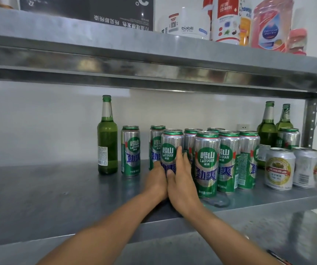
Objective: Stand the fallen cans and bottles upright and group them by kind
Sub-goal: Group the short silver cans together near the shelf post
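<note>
Tall green can [172, 148] upright, your left hand [156, 179] and right hand [182, 180] both wrapped round its lower half. Thin, slick aluminium, likely full and heavy, so squeeze gently.

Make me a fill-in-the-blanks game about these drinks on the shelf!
The left hand and right hand hold a tall Laoshan can with a ____ top rim.
The lone bottle on the left stands ____.
At the back right stand ____ more green bottles.
Answers: green; upright; two.
</note>
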